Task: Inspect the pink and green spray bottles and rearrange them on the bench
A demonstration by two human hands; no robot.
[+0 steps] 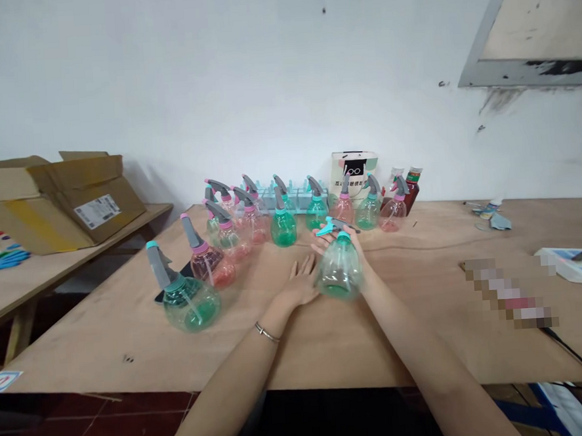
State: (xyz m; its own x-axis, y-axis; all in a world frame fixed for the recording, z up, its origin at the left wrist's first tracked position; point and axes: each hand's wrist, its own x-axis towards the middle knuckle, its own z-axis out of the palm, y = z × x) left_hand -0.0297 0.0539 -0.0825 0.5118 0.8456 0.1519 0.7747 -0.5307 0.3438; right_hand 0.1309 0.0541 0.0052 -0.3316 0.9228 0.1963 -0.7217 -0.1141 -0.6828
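A clear green spray bottle [341, 271] with a turquoise-and-grey trigger head leans slightly in front of me. My right hand [360, 245] holds it from behind near the neck, its fingers partly hidden by the bottle. Close to the bottle's left side is my left hand [302, 284], open with fingers stretched forward; whether it touches the bottle I cannot tell. To the left stand another green spray bottle [192, 306] and a pink spray bottle [214, 265]. Several more pink and green spray bottles, including a green one [283, 228], stand farther back.
A printed box [355, 174] and dark red bottles [412, 187] stand by the wall. At left, a cardboard box [80, 198] sits on another table beside blue-handled items [2, 262]. On the right lie a blurred-out object [510, 293] with a cable and a white tray [575, 266].
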